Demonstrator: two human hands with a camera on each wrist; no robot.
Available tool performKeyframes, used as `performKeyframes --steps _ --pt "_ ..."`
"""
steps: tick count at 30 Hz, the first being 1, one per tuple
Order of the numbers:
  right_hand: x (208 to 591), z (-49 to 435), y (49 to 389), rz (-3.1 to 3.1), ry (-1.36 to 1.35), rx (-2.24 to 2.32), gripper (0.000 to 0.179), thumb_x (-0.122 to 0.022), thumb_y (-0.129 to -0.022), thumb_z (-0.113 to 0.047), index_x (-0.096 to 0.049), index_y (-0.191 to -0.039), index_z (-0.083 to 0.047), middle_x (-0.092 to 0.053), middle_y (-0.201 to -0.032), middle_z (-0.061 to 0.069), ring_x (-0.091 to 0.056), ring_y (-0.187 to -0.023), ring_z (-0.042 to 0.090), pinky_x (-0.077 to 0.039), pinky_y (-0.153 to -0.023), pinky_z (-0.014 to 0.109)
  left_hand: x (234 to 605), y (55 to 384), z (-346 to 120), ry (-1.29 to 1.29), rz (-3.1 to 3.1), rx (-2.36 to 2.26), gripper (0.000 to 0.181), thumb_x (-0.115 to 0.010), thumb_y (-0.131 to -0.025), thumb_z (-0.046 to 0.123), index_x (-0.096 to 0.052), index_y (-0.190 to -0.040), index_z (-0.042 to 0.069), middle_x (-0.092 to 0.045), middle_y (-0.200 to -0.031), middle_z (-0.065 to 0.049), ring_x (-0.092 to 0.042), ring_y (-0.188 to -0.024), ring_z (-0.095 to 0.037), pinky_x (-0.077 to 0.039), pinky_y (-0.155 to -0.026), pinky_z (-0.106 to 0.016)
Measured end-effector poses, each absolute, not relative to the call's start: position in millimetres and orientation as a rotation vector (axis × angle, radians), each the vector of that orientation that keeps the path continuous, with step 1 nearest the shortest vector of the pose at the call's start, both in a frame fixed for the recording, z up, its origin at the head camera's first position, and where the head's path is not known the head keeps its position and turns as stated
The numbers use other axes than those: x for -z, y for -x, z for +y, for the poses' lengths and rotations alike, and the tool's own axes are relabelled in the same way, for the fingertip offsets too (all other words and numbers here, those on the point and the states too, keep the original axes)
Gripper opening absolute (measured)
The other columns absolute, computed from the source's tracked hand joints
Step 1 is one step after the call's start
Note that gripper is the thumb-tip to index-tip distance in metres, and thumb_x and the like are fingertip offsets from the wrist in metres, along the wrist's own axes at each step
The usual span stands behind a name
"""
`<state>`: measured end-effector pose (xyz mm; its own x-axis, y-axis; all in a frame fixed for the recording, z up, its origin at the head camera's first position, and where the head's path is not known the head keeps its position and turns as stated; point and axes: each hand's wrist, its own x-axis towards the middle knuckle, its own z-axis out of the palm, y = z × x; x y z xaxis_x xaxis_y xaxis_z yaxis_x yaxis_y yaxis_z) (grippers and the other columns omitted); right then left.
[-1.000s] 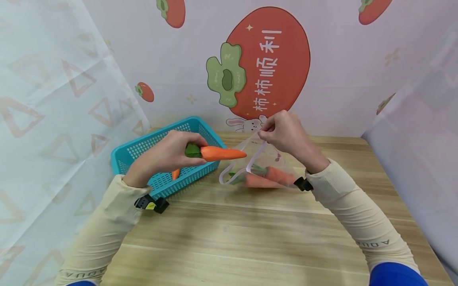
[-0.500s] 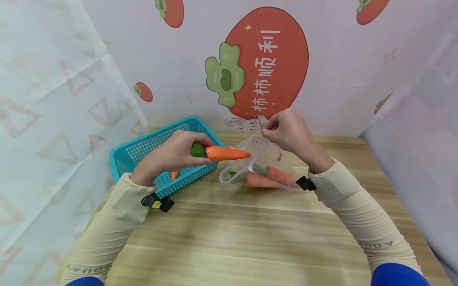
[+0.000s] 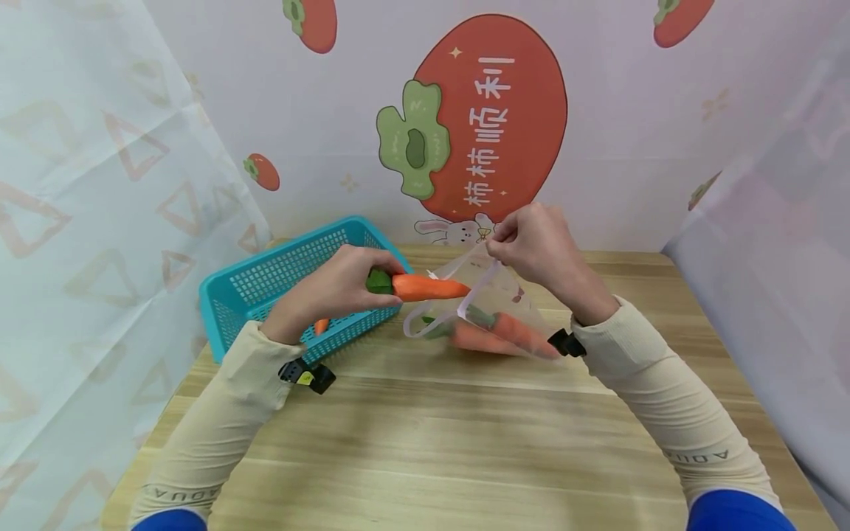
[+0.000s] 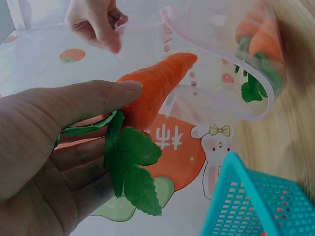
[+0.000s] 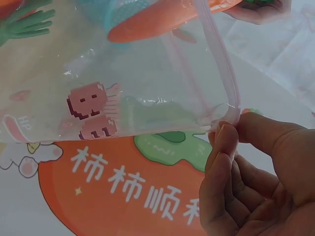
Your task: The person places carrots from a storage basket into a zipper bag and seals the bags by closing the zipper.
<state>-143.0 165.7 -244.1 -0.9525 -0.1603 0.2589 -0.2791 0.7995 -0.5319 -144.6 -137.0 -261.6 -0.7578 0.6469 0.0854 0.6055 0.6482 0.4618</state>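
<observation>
In my left hand (image 3: pixel 348 284) I hold an orange carrot (image 3: pixel 428 287) by its leafy green end, between thumb and fingers. Its tip reaches into the mouth of a clear plastic bag (image 3: pixel 491 295), and the right wrist view shows the carrot (image 5: pixel 152 22) behind the film. My right hand (image 3: pixel 538 243) pinches the bag's upper rim, keeping that side raised. Carrots with green tops, such as this one (image 3: pixel 524 333), lie inside the bag on the table. Thumb and fingertips of the right hand (image 5: pixel 251 172) meet on the bag's edge.
A turquoise perforated basket (image 3: pixel 222 317) stands left of the bag, partly behind my left forearm. Another carrot (image 3: pixel 322 326) shows inside it. A wooden table (image 3: pixel 412 442) lies beneath everything, and a printed backdrop (image 3: pixel 617 147) rises behind.
My left hand has moved to the right with the carrot, whose tip has passed from the bag's opening edge into its mouth. The right hand stays at the rim, nearly still.
</observation>
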Motion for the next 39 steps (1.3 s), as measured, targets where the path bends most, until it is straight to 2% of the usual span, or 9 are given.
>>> performKeyframes --steps 7,13,29,39 --pt "247 164 144 -2.795 -0.353 -0.869 0.017 -0.071 -0.092 -0.011 -0.084 -0.082 -0.006 -0.078 -0.072 0.007 -0.070 -0.061 0.018 -0.051 -0.056 0.029 269 145 -125 -1.086 2.769 -0.694 0.036 -0.087 -0.089 0.022 -0.077 -0.121 0.008 -0.080 -0.112 -0.003 -0.069 -0.102 -0.020 -0.058 -0.096 -0.041" --pt "250 161 147 -2.797 -0.369 -0.886 0.016 -0.073 -0.092 -0.011 -0.084 -0.083 -0.005 -0.079 -0.074 0.009 -0.072 -0.061 0.016 -0.055 -0.056 0.028 272 146 -114 -1.096 2.749 -0.675 0.035 -0.086 -0.090 0.023 -0.077 -0.120 0.009 -0.079 -0.111 -0.002 -0.068 -0.099 -0.019 -0.058 -0.095 -0.039" --pt "252 158 149 -2.795 -0.388 -0.890 0.016 -0.074 -0.092 -0.012 -0.084 -0.081 -0.006 -0.077 -0.071 0.007 -0.071 -0.061 0.015 -0.052 -0.057 0.027 284 153 -93 -1.021 2.735 -0.648 0.035 -0.086 -0.091 0.025 -0.077 -0.120 0.007 -0.078 -0.111 -0.004 -0.067 -0.096 -0.020 -0.060 -0.093 -0.036" --pt "254 156 151 -2.800 -0.397 -0.873 0.015 -0.074 -0.092 -0.013 -0.085 -0.083 -0.008 -0.078 -0.071 0.006 -0.071 -0.060 0.015 -0.052 -0.055 0.028 289 156 -86 -1.037 2.763 -0.654 0.036 -0.085 -0.092 0.031 -0.078 -0.118 0.007 -0.079 -0.110 -0.004 -0.067 -0.092 -0.018 -0.058 -0.083 -0.032"
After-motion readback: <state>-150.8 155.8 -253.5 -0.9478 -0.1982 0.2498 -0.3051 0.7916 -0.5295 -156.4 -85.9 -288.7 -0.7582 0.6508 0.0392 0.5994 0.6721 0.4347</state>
